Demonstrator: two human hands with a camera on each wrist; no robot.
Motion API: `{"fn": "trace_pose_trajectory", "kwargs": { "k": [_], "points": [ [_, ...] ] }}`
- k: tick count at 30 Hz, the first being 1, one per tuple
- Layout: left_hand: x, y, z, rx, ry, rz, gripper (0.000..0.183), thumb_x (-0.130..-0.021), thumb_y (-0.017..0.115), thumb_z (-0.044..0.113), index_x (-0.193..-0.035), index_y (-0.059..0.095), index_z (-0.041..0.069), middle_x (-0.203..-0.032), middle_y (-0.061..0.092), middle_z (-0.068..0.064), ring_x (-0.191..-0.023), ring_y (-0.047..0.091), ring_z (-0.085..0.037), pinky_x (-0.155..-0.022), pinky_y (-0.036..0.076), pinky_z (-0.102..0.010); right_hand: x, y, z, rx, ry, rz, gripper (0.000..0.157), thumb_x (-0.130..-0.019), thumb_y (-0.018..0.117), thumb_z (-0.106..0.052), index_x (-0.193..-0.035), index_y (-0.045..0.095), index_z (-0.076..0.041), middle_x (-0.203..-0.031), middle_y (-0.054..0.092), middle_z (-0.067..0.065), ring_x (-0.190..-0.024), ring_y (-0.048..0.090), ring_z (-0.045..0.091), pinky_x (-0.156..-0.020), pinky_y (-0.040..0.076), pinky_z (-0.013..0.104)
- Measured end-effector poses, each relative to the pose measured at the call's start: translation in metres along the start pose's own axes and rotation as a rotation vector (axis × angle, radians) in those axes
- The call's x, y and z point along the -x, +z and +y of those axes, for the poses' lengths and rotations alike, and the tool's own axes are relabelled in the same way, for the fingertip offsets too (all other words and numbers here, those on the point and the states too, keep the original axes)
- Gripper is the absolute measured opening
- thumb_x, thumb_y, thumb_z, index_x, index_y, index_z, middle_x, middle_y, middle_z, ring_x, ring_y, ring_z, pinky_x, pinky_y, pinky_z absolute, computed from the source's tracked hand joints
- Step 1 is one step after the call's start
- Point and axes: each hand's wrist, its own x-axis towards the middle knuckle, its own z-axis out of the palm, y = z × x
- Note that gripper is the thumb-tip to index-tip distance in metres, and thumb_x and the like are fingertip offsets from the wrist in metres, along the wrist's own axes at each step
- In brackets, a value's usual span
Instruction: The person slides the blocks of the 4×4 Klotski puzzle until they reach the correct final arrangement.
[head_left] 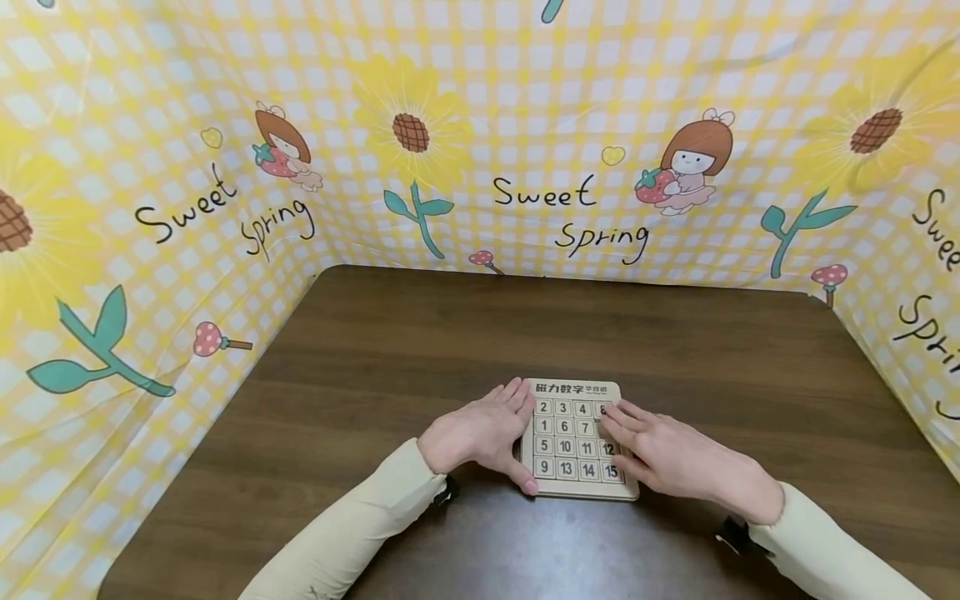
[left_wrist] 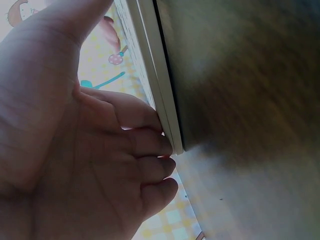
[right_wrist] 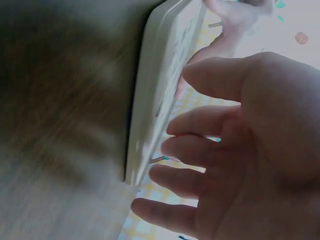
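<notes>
A light wooden sliding number puzzle (head_left: pixel 585 492) lies flat on the table, with Chinese lettering along its top. Its rows read 2, 3, 4, 8, then 1, 6, 7, then 5, 10, 11, 12, then 9, 13, 14, 15. The spot right of the 7 is hidden under fingers. My left hand (head_left: pixel 483 433) rests along the puzzle's left edge, thumb at the lower left corner; in the left wrist view its fingertips (left_wrist: pixel 167 145) meet the side of the frame. Over the right column lies my right hand (head_left: pixel 667 454), fingers extended and spread, fingertips at the 8 and 12 tiles.
The brown wood-grain table (head_left: pixel 420 342) extends around the puzzle on all sides. A yellow checked cloth (head_left: pixel 480 108) with flowers and "Sweet Spring" lettering stands as a wall behind the table and at both sides.
</notes>
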Motion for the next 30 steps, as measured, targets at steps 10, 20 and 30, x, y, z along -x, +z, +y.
{"fn": "trace_pose_trajectory", "kwargs": {
  "k": [10, 20, 30],
  "points": [
    [-0.001, -0.002, 0.001, -0.026, 0.003, 0.006, 0.127, -0.069, 0.066, 0.079, -0.157, 0.016, 0.002, -0.165, 0.006, -0.017, -0.154, 0.005, -0.027, -0.127, 0.012, -0.037, -0.009, 0.005, 0.008, 0.008, 0.037, -0.018, 0.053, -0.096, 0.06, -0.026, -0.139, 0.052, 0.003, -0.144, 0.05, 0.025, -0.134, 0.047, 0.043, -0.099, 0.049, 0.057],
    [-0.001, -0.001, 0.001, -0.013, -0.004, -0.007, 0.127, -0.069, 0.067, 0.079, -0.157, 0.016, 0.003, -0.165, 0.005, -0.016, -0.155, 0.004, -0.026, -0.127, 0.011, -0.036, -0.003, 0.006, 0.002, 0.019, 0.017, 0.001, 0.051, -0.095, 0.062, -0.025, -0.137, 0.054, 0.002, -0.142, 0.053, 0.023, -0.132, 0.05, 0.043, -0.096, 0.051, 0.057],
    [-0.001, 0.0, 0.0, -0.014, -0.01, 0.002, 0.128, -0.068, 0.067, 0.08, -0.157, 0.016, 0.002, -0.165, 0.006, -0.017, -0.155, 0.005, -0.026, -0.127, 0.011, -0.036, 0.005, 0.005, -0.008, 0.057, -0.014, 0.042, 0.046, -0.094, 0.064, -0.027, -0.133, 0.06, -0.003, -0.137, 0.06, 0.018, -0.128, 0.054, 0.041, -0.091, 0.052, 0.056]
  ]
}}
